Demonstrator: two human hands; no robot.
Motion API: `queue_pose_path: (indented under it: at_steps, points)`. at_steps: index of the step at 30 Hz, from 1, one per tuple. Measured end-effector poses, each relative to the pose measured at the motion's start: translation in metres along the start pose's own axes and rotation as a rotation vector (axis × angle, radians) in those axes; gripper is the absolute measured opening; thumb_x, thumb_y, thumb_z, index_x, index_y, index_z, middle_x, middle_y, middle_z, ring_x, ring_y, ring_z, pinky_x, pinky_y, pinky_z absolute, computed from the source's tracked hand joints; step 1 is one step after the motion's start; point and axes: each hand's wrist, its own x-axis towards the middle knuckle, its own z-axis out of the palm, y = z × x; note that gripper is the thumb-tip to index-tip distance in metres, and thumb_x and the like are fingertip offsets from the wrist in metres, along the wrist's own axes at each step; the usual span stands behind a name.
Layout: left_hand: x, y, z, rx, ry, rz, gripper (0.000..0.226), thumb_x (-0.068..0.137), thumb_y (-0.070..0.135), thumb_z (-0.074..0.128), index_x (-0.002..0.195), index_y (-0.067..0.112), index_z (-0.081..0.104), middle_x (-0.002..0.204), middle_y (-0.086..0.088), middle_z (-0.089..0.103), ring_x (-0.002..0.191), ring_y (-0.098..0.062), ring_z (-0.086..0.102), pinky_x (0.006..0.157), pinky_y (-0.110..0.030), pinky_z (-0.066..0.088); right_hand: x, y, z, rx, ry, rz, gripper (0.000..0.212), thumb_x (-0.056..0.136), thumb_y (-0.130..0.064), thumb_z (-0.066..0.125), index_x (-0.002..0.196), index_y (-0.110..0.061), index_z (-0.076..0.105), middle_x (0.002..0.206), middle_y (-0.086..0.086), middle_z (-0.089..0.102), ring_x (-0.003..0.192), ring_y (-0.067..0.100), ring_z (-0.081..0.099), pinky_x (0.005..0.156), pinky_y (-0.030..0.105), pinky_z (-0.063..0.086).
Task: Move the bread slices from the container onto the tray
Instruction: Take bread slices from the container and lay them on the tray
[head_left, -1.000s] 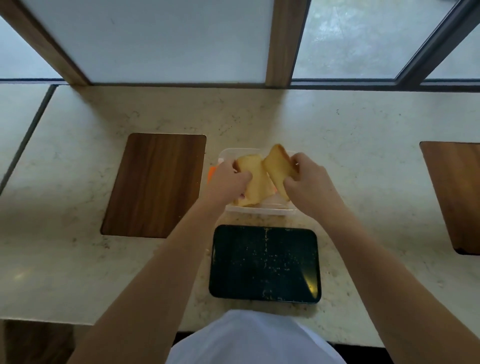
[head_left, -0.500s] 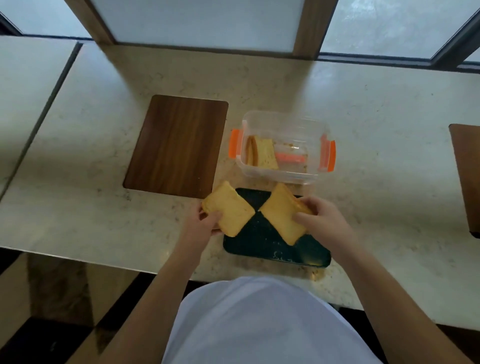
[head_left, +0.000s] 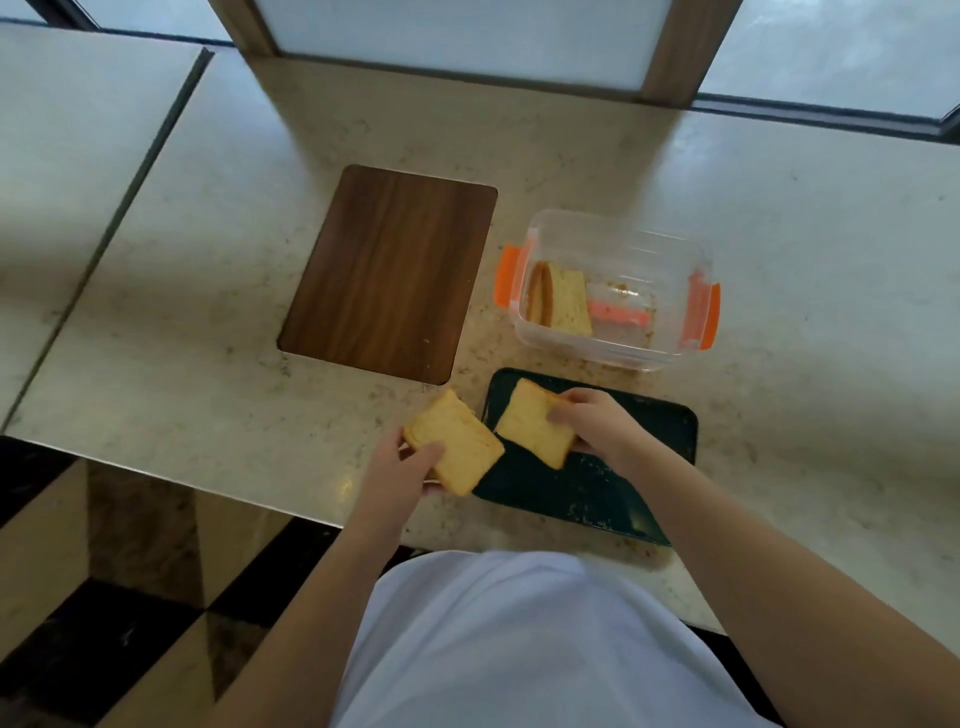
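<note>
My left hand (head_left: 402, 462) grips a yellow bread slice (head_left: 457, 441) that hangs over the left edge of the dark green tray (head_left: 660, 431). My right hand (head_left: 597, 421) holds a second bread slice (head_left: 527, 423) low over the left part of the tray; I cannot tell whether it touches. Behind the tray stands a clear plastic container (head_left: 670, 260) with orange clips. Bread slices (head_left: 563, 301) lean against its left wall.
A brown wooden board (head_left: 389, 270) is set into the marble counter (head_left: 805, 249) left of the container. The counter's front edge runs just below my left hand, with dark floor beyond. Window frames stand along the back.
Both hands lifted a slice each out of the container and brought them down toward me to the tray. The right slice has dropped lower over the tray.
</note>
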Motion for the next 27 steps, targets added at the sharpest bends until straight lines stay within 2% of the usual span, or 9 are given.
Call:
queue_pose_path:
  at_steps: [3, 6, 7, 9, 11, 14, 17, 21, 27]
  points:
    - [0.002, 0.001, 0.000, 0.016, -0.007, 0.010, 0.021, 0.094, 0.011, 0.064, 0.107, 0.028, 0.060, 0.112, -0.006, 0.067, 0.098, -0.024, 0.069, 0.060, -0.026, 0.060, 0.010, -0.009, 0.008, -0.152, 0.013, -0.048, 0.017, 0.090, -0.019, 0.064, 0.107, -0.022, 0.066, 0.106, 0.005, 0.066, 0.096, 0.022, 0.064, 0.086, 0.043, 0.059]
    - [0.004, 0.002, 0.002, 0.035, -0.021, 0.009, 0.025, 0.094, 0.010, 0.064, 0.114, 0.025, 0.058, 0.113, -0.003, 0.066, 0.099, -0.022, 0.068, 0.060, -0.026, 0.060, 0.014, -0.014, 0.013, -0.423, 0.069, -0.122, 0.038, 0.086, -0.022, 0.066, 0.123, -0.014, 0.062, 0.100, 0.003, 0.063, 0.086, 0.017, 0.060, 0.065, 0.031, 0.054]
    - [0.004, 0.002, 0.003, 0.042, -0.027, 0.007, 0.027, 0.094, 0.010, 0.064, 0.116, 0.024, 0.057, 0.113, -0.002, 0.066, 0.099, -0.021, 0.067, 0.060, -0.026, 0.060, 0.013, -0.015, 0.013, -0.548, 0.095, -0.151, 0.044, 0.084, -0.023, 0.066, 0.126, -0.013, 0.060, 0.106, 0.004, 0.061, 0.088, 0.018, 0.060, 0.064, 0.031, 0.051]
    - [0.005, 0.003, 0.004, 0.063, -0.040, 0.000, 0.028, 0.094, 0.011, 0.063, 0.119, 0.023, 0.057, 0.112, 0.000, 0.066, 0.099, -0.020, 0.067, 0.059, -0.024, 0.059, 0.013, -0.012, 0.014, -0.758, 0.162, -0.198, 0.056, 0.081, -0.025, 0.067, 0.134, -0.013, 0.054, 0.125, 0.009, 0.052, 0.107, 0.026, 0.056, 0.075, 0.035, 0.053]
    - [0.006, 0.002, 0.005, 0.079, -0.054, -0.002, 0.030, 0.095, 0.013, 0.063, 0.122, 0.022, 0.056, 0.113, 0.000, 0.065, 0.100, -0.021, 0.066, 0.058, -0.023, 0.058, 0.009, -0.007, 0.012, -0.853, 0.236, -0.252, 0.066, 0.079, -0.027, 0.070, 0.140, -0.012, 0.047, 0.136, 0.012, 0.043, 0.124, 0.033, 0.044, 0.088, 0.041, 0.052]
    - [0.008, 0.001, 0.008, 0.077, -0.073, -0.012, 0.034, 0.095, 0.012, 0.063, 0.127, 0.019, 0.054, 0.116, -0.001, 0.064, 0.103, -0.021, 0.065, 0.063, -0.028, 0.061, -0.001, 0.005, 0.010, -0.936, 0.298, -0.321, 0.083, 0.079, -0.040, 0.077, 0.145, -0.011, 0.037, 0.146, 0.017, 0.037, 0.135, 0.039, 0.033, 0.101, 0.049, 0.046]
    - [0.010, 0.002, 0.010, 0.112, -0.079, -0.025, 0.039, 0.095, 0.014, 0.063, 0.132, 0.017, 0.052, 0.121, -0.004, 0.062, 0.106, -0.024, 0.064, 0.077, -0.042, 0.062, -0.012, 0.021, 0.015, -1.002, 0.310, -0.362, 0.098, 0.075, -0.054, 0.079, 0.149, -0.011, 0.032, 0.150, 0.017, 0.034, 0.137, 0.038, 0.032, 0.103, 0.051, 0.046]
    - [0.010, 0.005, 0.013, 0.081, -0.081, -0.010, 0.031, 0.095, 0.013, 0.064, 0.122, 0.022, 0.054, 0.113, 0.002, 0.063, 0.099, -0.018, 0.065, 0.063, -0.028, 0.061, -0.016, 0.035, 0.023, -1.085, 0.320, -0.419, 0.090, 0.077, -0.048, 0.079, 0.146, -0.013, 0.033, 0.147, 0.014, 0.036, 0.130, 0.034, 0.038, 0.098, 0.047, 0.050]
    - [0.012, 0.009, 0.009, 0.050, -0.079, 0.015, 0.028, 0.094, 0.013, 0.065, 0.117, 0.025, 0.056, 0.115, -0.002, 0.064, 0.100, -0.020, 0.066, 0.061, -0.026, 0.060, -0.010, 0.033, 0.026, -1.079, 0.323, -0.455, 0.068, 0.086, -0.034, 0.072, 0.141, -0.011, 0.040, 0.142, 0.016, 0.039, 0.124, 0.034, 0.041, 0.094, 0.045, 0.052]
